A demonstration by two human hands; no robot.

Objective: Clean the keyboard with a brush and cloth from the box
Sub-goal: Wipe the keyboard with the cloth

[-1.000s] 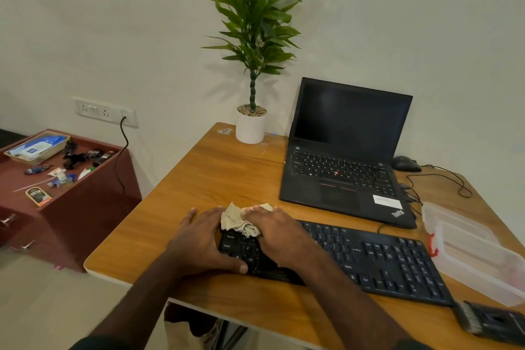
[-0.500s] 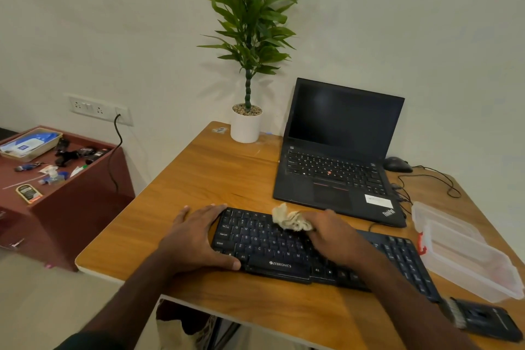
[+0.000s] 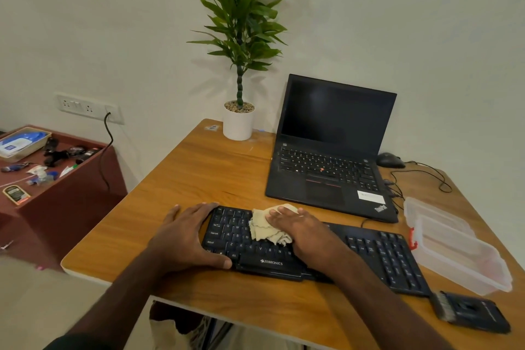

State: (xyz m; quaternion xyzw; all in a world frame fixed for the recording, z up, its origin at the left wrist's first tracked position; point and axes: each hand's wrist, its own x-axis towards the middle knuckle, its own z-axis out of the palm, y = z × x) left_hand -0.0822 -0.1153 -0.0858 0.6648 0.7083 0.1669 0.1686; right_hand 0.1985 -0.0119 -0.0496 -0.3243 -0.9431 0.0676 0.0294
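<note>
From the head camera, the right hand lies flat on a crumpled beige cloth, fingers nearly straight, pressing it onto the left half of the black keyboard. Most of the cloth shows to the left of this hand's fingers, bunched over the letter keys.

The left hand rests over the keyboard's left end with its fingers spread and relaxed across the far corner, and its thumb lies along the near edge of the keyboard, close to the space bar; it holds the keyboard steady rather than gripping anything. Both hands sit on the wooden table.

To the right of the right hand, beyond the keyboard's number pad, stands a clear plastic box with an orange latch. Nearer the person than the box, at the table's right edge, lies the black brush, its bristles pointing toward the keyboard, well apart from both hands.

Beyond the right hand sits an open laptop with a dark screen, and a mouse lies to its right. Beyond the left hand stands a potted plant.
</note>
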